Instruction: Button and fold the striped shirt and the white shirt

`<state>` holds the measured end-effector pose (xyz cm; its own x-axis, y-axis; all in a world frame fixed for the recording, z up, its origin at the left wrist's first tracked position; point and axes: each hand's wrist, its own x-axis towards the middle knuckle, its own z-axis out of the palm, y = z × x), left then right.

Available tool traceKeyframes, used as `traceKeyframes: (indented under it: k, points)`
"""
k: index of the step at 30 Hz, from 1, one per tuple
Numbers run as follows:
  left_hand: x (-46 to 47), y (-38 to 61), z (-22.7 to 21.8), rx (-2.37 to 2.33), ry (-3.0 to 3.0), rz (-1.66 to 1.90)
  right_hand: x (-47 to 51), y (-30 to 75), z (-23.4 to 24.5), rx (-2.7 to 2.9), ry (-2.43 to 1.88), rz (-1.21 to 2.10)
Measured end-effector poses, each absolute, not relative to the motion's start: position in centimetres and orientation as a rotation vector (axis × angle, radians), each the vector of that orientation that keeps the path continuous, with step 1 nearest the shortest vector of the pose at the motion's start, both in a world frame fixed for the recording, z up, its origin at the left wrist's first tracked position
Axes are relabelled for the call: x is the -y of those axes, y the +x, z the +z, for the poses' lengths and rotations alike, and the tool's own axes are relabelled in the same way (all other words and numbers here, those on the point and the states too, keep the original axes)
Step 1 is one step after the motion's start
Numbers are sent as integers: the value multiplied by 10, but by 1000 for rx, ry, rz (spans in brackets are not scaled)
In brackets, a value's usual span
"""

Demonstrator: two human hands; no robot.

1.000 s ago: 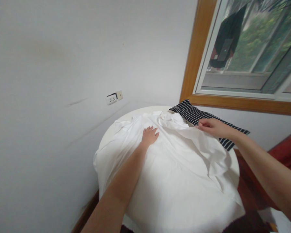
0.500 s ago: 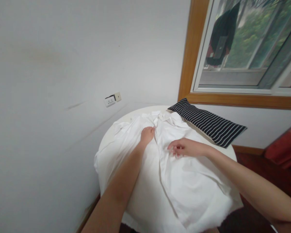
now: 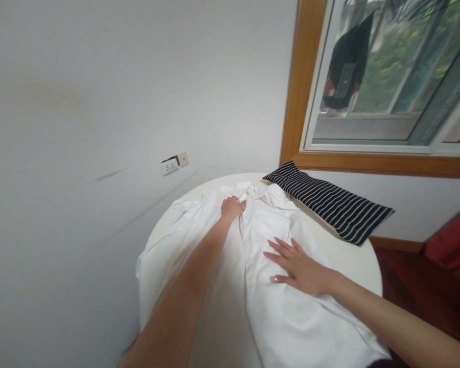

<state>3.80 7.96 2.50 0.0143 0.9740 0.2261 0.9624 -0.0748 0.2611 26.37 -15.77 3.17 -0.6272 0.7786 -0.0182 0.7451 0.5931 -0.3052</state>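
Left hand: on the white cloth near its far end, fingers bent; can't tell if you're pinching it.
Right hand: yours is spread, palm down on the cloth, closer to you.
White cloth: draped over your round table, a layer edge running toward you between your hands.
Striped piece: black-and-white, at the table's far right edge.

Round white table | white garment: spread, wrinkled | striped cloth: far-right rim
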Motion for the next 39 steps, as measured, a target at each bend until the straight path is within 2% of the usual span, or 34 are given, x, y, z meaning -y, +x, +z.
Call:
traceKeyframes:
  k: [11,15,18,21,25,29,39]
  points:
    - [-135,43,39,-2331,2451,581,165,264,18,2632,-1203,310]
    - [-136,40,41,-2353,2456,484,167,263,19,2621,-1213,294]
    - [-115,45,37,-2373,2471,708,167,263,20,2608,-1210,307]
    - [-86,52,28,-2176,2628,850,165,263,19,2597,-1199,314]
    - [-60,53,7,-1903,2693,486,164,264,19,2619,-1170,305]
    - [-47,49,-5,-1922,2556,220,174,266,20,2630,-1179,295]
    - [-5,47,-8,-1992,2474,265,215,307,21,2668,-1191,270]
